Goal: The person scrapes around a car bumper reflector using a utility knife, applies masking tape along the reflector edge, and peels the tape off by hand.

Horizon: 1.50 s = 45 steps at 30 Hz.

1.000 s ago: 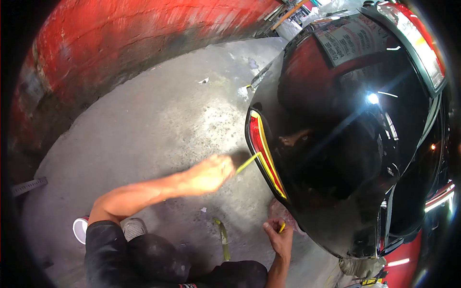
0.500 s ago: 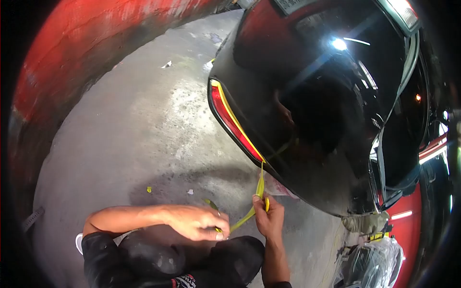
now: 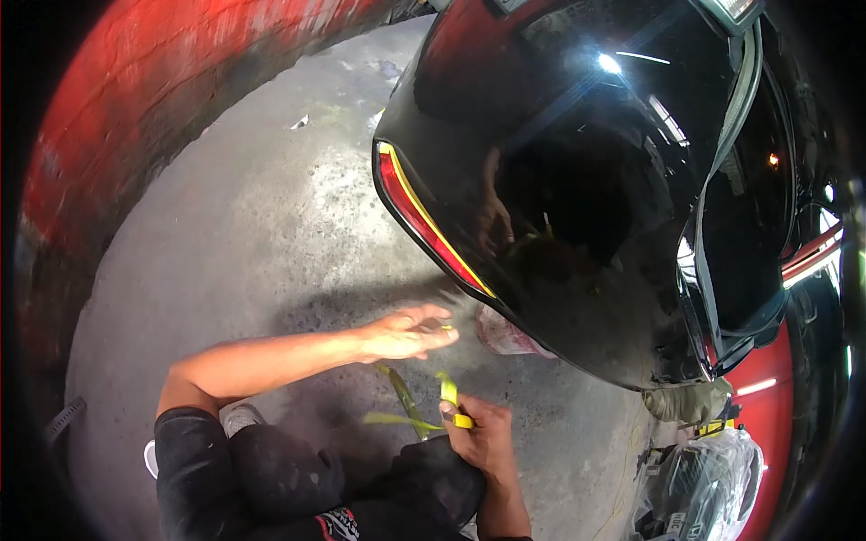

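Observation:
My left hand (image 3: pixel 406 334) is stretched out over the floor, short of the car's lower edge. Its fingers are apart, and a tiny yellow scrap (image 3: pixel 446 327) shows at the fingertips. Lower and to the right, my right hand (image 3: pixel 485 435) is closed round yellow tape (image 3: pixel 448 388); a small yellow-and-dark piece (image 3: pixel 463 421), whose kind I cannot make out, is also in its grip. Another yellow strip (image 3: pixel 397 419) trails left from that hand. Ahead, a red reflector (image 3: pixel 424 225) with yellow tape along its upper edge sits in the black bumper (image 3: pixel 469 189).
The glossy black car (image 3: pixel 595 198) fills the upper right. A red wall (image 3: pixel 135 117) runs along the left. Under the car's edge lies a reddish crumpled item (image 3: pixel 505 332). Plastic-wrapped things (image 3: pixel 713 478) stand at the lower right. My knees are below my hands.
The tape that ran taut from the reflector's lower end to my right hand has parted there. My left hand has let go of its strip and moved forward; my right hand has dropped back toward me.

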Each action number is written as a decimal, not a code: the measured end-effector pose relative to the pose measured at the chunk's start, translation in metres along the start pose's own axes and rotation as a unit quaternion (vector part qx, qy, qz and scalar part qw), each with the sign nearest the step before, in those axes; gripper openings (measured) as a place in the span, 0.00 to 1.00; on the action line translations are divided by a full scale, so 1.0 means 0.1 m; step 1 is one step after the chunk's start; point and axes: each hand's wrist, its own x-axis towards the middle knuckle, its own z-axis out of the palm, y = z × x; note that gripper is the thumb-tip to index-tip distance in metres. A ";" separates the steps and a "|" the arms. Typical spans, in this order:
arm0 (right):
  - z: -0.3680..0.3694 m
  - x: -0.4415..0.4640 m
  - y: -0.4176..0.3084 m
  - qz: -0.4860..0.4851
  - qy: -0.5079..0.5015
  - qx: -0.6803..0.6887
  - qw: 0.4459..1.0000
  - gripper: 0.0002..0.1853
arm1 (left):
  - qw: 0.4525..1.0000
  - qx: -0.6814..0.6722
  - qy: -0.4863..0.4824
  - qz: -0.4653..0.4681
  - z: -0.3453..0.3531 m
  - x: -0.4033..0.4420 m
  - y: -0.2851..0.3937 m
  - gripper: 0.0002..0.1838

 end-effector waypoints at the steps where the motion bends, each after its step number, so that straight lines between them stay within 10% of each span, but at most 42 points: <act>1: -0.02 -0.02 0.03 0.027 -0.012 -0.018 0.999 0.05 | 0.998 -0.016 -0.059 -0.005 0.06 -0.01 0.01 0.31; 6: -0.05 -0.08 0.35 0.163 0.122 0.111 0.973 0.11 | 0.938 -0.158 -0.307 0.013 0.40 -0.14 -0.22 0.23; 12: 0.01 -0.03 0.36 0.179 0.077 0.188 0.963 0.15 | 0.993 0.028 -0.071 0.095 0.18 -0.23 -0.25 0.13; 14: -0.02 -0.07 0.45 0.162 0.054 0.231 0.958 0.14 | 0.964 -0.240 0.016 0.111 -0.17 0.02 -0.62 0.12; 20: 0.04 0.03 0.53 0.244 -0.024 0.175 0.954 0.13 | 0.885 -0.188 0.330 0.268 -1.33 -0.14 -0.18 0.29; 25: 0.17 0.06 0.72 0.257 -0.130 0.128 0.949 0.19 | 0.880 0.044 0.423 0.210 -1.63 -0.20 0.32 0.16; 28: 0.16 0.13 0.58 0.301 -0.143 0.100 0.938 0.18 | 0.798 0.241 0.514 0.203 -1.49 -0.05 0.65 0.08; 30: 0.17 0.11 0.56 0.279 -0.141 0.051 0.948 0.17 | 0.619 0.389 0.577 0.365 -1.69 0.28 0.56 0.06; 45: 0.19 0.10 0.72 0.276 -0.115 0.139 0.944 0.16 | 0.424 0.734 0.391 0.360 -2.13 0.51 0.75 0.17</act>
